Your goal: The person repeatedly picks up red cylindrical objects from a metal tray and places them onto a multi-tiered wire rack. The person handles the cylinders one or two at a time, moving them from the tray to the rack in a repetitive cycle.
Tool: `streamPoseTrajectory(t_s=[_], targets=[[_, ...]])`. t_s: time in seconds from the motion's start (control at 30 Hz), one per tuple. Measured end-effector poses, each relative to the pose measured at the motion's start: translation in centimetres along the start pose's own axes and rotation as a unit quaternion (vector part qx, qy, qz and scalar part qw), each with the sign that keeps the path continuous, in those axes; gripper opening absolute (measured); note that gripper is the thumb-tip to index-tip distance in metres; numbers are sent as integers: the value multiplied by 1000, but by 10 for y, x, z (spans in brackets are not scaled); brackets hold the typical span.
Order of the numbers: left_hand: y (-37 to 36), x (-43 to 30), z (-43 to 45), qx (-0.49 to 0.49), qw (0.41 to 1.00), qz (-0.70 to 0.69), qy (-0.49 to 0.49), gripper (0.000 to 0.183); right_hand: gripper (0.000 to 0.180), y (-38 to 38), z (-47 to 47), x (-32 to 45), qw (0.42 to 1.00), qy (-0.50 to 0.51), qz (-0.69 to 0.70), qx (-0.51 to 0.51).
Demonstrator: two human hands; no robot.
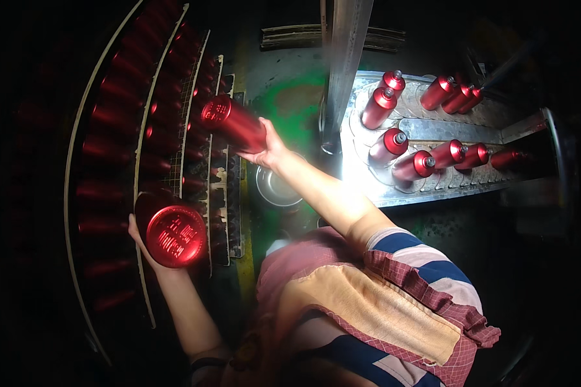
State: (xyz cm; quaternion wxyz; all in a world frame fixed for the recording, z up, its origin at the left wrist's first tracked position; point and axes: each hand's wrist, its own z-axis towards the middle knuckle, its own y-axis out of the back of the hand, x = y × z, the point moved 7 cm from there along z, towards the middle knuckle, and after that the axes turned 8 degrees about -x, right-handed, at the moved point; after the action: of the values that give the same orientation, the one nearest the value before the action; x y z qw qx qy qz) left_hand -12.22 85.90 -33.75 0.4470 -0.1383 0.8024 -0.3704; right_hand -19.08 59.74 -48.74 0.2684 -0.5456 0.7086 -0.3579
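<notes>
My left hand (149,254) is around a shiny red bottle (175,237), whose round base with raised lettering faces up toward me; its neck end is hidden. Further up, my right hand (272,146) grips another red bottle (239,123) near one end, its lettered base pointing left toward the rack. Both bottles are in front of a multi-level rack (179,159) of light-edged shelves, with many red bottles (109,159) lying in its dark rows. Where each held bottle meets the rack, if at all, I cannot tell.
On the right, a metal conveyor (431,129) with a looping track carries several upright red bottles (379,109) with clear necks. A metal post (344,72) rises at its near corner. A round basin (277,186) sits below my right forearm. Stacked boards (290,37) lie at the back.
</notes>
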Motion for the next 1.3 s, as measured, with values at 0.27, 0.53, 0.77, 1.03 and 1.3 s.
streamPoseTrajectory(t_s=[0.27, 0.53, 0.77, 1.03, 1.3], targets=[[126, 230, 149, -70, 862, -309, 396, 55, 60, 40, 3, -4, 994, -59, 86, 30], [103, 314, 162, -106, 940, 128, 298, 51, 52, 43, -28, 22, 996, 11, 48, 69], [47, 335, 140, -54, 927, 207, 309, 50, 57, 54, -124, 65, 987, 29, 71, 143], [-27, 348, 76, -24, 938, 247, 241, 50, 43, 173, -370, 293, 947, 302, -18, 109], [-255, 413, -56, 136, 953, 217, 164, 49, 42, 301, -587, 543, 803, 576, -128, -86]])
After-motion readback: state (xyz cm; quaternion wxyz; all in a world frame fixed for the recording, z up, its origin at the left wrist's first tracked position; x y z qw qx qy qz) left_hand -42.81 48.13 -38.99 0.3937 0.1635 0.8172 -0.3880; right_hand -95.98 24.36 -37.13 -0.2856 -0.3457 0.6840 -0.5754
